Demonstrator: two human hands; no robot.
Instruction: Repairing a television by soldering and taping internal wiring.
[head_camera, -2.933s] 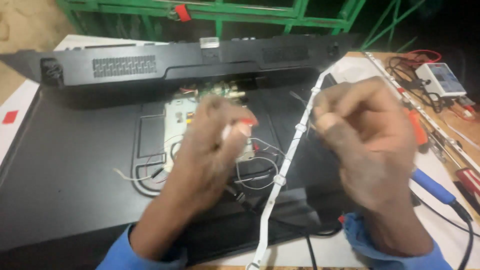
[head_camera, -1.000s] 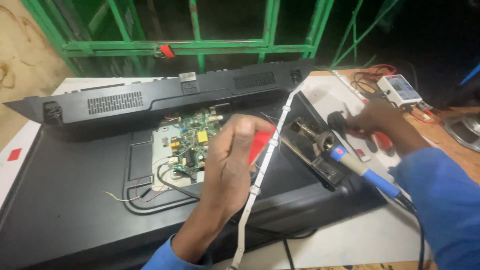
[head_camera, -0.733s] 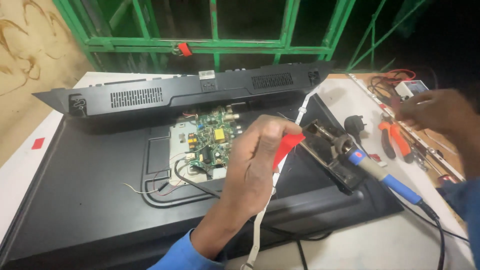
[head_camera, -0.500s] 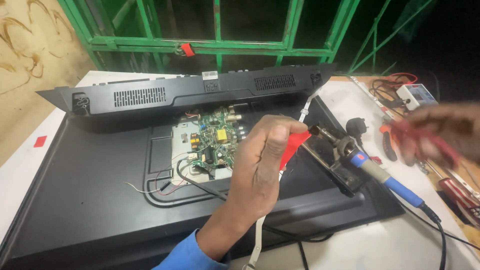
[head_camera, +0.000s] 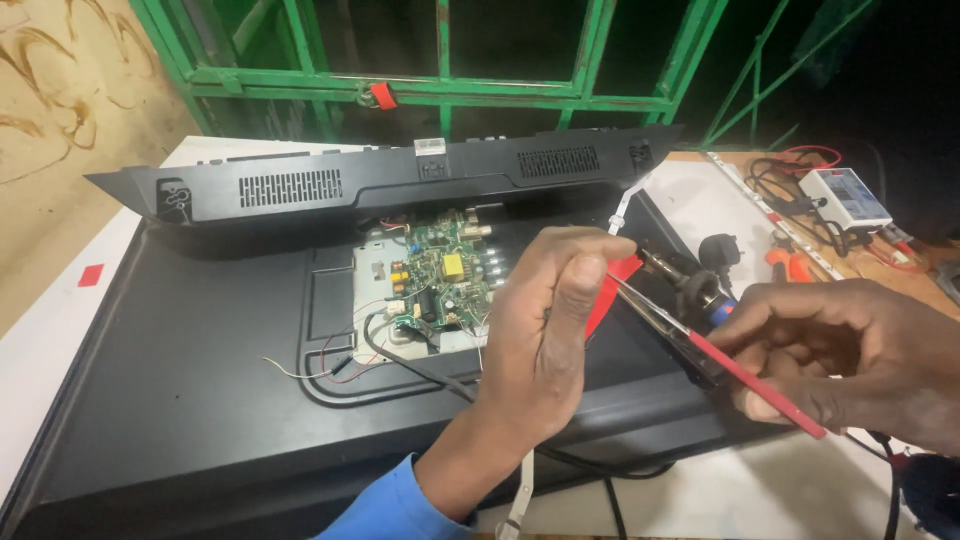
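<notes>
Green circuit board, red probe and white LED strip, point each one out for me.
green circuit board (head_camera: 445, 280), head view, middle of the board.
red probe (head_camera: 760, 385), head view, red shaft just ahead of the right hand.
white LED strip (head_camera: 622, 205), head view, stretch above the left hand's fingers.

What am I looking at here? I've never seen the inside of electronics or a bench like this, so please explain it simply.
This is one view, from a camera worn on a person's head, looking down at their own two bare hands. On the white table lies a flat black television, back side up, with its rear cover lifted off and a green circuit board exposed. The left hand pinches a thin white strip that runs across the set. The right hand holds a red-handled probe in a pen-like grip, its metal tip at the left fingertips. A small white meter with cables sits far right.
</notes>
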